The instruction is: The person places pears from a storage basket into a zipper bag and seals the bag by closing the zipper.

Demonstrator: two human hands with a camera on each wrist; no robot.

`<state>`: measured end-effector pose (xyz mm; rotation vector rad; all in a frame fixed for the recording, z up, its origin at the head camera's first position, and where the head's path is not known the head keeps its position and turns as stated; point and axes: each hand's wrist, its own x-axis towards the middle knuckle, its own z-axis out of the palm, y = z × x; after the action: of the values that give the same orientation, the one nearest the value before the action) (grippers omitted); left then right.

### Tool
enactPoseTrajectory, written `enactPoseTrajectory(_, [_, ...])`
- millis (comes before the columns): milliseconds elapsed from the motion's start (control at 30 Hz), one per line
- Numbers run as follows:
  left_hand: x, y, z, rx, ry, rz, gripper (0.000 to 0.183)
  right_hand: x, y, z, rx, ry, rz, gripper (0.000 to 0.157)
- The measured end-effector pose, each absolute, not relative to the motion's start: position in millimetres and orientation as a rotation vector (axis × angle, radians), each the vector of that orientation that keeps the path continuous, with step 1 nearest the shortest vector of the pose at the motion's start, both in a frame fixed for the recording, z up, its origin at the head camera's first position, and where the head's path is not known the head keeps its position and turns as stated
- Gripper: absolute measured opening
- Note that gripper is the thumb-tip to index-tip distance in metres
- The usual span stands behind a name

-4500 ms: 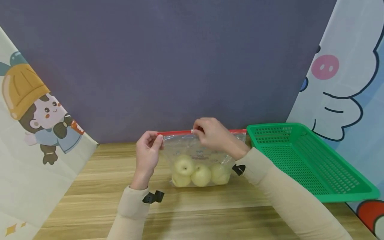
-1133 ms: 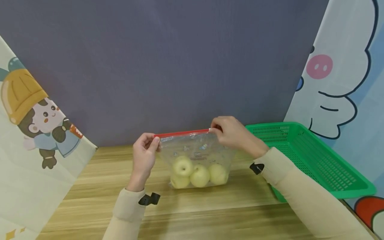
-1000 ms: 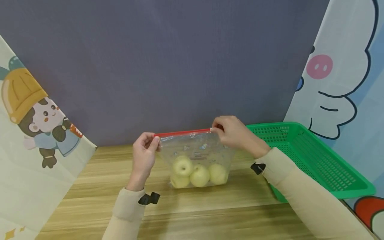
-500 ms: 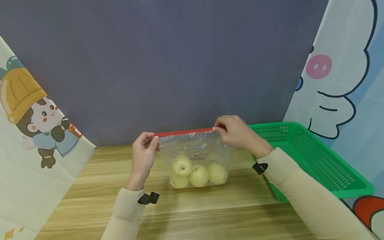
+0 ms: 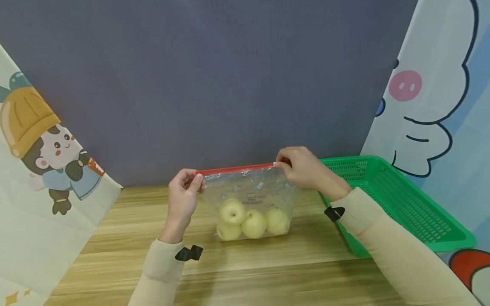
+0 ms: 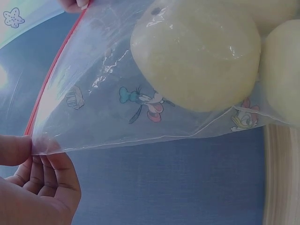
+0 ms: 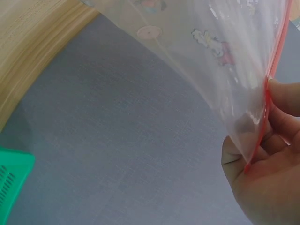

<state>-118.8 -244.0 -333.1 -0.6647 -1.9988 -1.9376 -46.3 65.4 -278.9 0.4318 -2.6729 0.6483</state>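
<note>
A clear zip bag with small cartoon prints stands upright on the table, its red zip strip stretched along the top. Several pale yellow-green round fruits lie in its bottom. At the strip's left end my left hand pinches the corner between thumb and fingers, as the left wrist view also shows. My right hand pinches the strip at a small white slider, towards the right. In the right wrist view, the bag's right corner lies inside the curled fingers.
A green perforated plastic basket stands at the right, partly behind the right forearm. Behind the wooden table rises a grey-blue panel. Cartoon-printed sheets flank both sides.
My right hand has moved to the right along the red strip with the white slider, only slightly in the last second. The left hand keeps its pinch on the left corner.
</note>
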Motion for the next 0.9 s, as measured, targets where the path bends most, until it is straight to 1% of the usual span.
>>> enactPoseTrajectory(200, [-119,-245,-334,-0.674,-1.984,-1.949,0.007,-46,69,-280,0.426,-2.665,0.653,0.016])
enactPoseTrajectory(900, [-118,-246,-332,-0.667,-2.009,-1.939,0.008,-40,79,-279,0.387,-2.672,0.663,0.014])
